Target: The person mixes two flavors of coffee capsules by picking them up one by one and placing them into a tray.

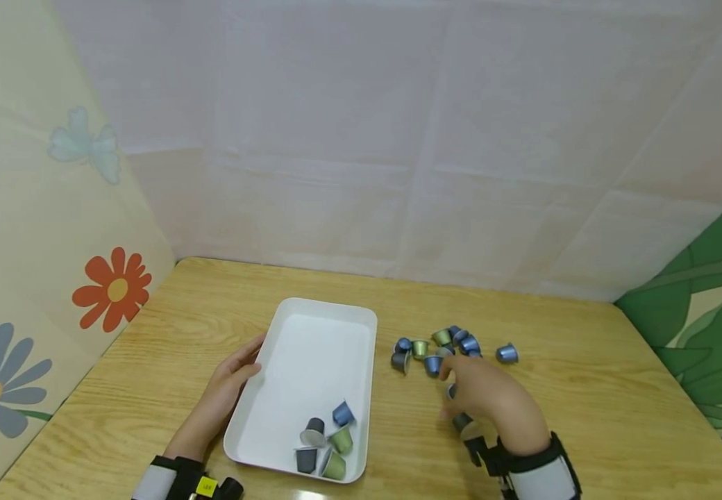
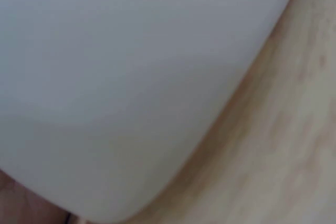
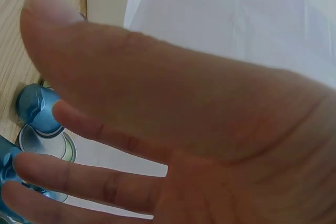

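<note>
A white tray (image 1: 301,361) lies on the table. My left hand (image 1: 226,382) holds its left side, the thumb at the rim and the fingers along the outer wall. In the left wrist view the tray's wall (image 2: 121,77) fills most of the picture. Several coffee capsules, among them a blue capsule (image 1: 343,414) and a green capsule (image 1: 341,439), lie in the tray's near right corner. My right hand (image 1: 489,392) reaches over loose capsules right of the tray. The right wrist view shows its fingers spread, near a blue capsule (image 3: 39,107), with nothing held.
Right of the tray lies a loose cluster of blue, green and dark capsules, including a dark capsule (image 1: 400,361). One blue capsule (image 1: 507,353) lies apart to the right. A white cloth (image 1: 336,139) hangs behind the wooden table (image 1: 223,298).
</note>
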Tool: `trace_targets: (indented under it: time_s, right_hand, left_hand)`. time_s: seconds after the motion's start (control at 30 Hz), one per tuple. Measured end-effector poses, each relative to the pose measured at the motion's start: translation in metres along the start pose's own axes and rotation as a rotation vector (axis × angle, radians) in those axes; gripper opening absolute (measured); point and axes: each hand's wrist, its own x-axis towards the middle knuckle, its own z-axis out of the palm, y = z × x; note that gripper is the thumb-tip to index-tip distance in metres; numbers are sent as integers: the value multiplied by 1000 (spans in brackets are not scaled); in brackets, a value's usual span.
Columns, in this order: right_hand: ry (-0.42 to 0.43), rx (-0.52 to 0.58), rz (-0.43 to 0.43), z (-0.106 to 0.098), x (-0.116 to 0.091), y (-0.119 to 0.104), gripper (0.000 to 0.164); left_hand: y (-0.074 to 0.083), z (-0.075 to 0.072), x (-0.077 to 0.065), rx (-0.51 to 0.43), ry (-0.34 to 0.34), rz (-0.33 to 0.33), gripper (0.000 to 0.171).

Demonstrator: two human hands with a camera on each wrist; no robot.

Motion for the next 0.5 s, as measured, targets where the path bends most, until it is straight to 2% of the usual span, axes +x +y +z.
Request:
trace_targets:
  time_s: [0.2, 0.5]
  right_hand:
    - [8, 0, 11, 2, -1, 2, 56]
    - [13, 27, -4, 8, 0, 3, 47]
  left_hand:
    - [1, 0, -1, -4, 7, -2, 52]
    - [0, 0, 0, -11, -8, 0, 52]
